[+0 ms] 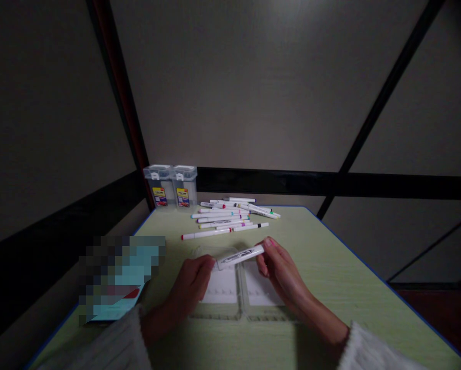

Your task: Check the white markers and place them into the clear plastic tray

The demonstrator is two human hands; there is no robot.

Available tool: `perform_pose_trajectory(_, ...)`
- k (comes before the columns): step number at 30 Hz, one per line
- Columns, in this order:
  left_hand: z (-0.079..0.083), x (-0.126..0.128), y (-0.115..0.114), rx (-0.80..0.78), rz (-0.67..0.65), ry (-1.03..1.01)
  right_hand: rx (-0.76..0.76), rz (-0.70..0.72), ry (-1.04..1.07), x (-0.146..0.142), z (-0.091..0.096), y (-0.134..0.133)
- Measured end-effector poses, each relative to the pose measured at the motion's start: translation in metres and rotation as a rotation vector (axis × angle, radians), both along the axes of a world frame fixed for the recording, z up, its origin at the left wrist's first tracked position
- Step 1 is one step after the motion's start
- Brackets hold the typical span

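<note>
Both hands pinch a white marker [241,256] with dark printing along its barrel, held slightly tilted with the right end higher. My left hand [192,279] grips its left end between thumb and fingers. At the other end, my right hand [280,264] covers the tip; a bit of pink shows by the thumb. Below the marker lies an opened clear plastic case, its left half [221,310] and right half [267,312] side by side with white paper inside. Farther back, several white markers [218,218] with coloured ends lie in a loose pile.
Two clear lidded boxes [184,187] with yellow labels stand at the table's back left corner. A pixelated light-blue flat item [118,303] lies by the left edge. The pale green table [330,288] has a blue rim, with grey wall panels [253,103] behind it.
</note>
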State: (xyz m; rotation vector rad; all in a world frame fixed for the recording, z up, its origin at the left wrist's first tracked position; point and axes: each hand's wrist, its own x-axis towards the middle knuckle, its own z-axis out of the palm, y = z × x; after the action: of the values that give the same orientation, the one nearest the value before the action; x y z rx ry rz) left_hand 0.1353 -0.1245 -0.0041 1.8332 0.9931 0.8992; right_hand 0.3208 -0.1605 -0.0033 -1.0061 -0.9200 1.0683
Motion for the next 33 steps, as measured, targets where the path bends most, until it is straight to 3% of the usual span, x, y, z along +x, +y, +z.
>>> perform_pose_trajectory(11, -0.004, -0.002, 0.003, 0.0, -0.025, -0.068, -0.024, -0.06, -0.08, 0.004, -0.004, 0.0)
perform_pose_trajectory(18, 0.006, -0.003, -0.004, 0.007, -0.108, -0.113, -0.065, -0.113, -0.084, 0.003, -0.004, 0.001)
perform_pose_trajectory(23, 0.009, -0.005, -0.009, 0.074, -0.16, 0.0, -0.097, -0.158, -0.083, 0.004, -0.006, 0.003)
perform_pose_trajectory(28, 0.007, -0.008, -0.011, 0.224, -0.128, 0.117, -0.097, -0.167, -0.06, 0.005, -0.009, 0.004)
perform_pose_trajectory(33, 0.004, -0.006, -0.009, 0.227, -0.054, 0.113, -0.105, -0.155, -0.048, 0.004, -0.007, 0.005)
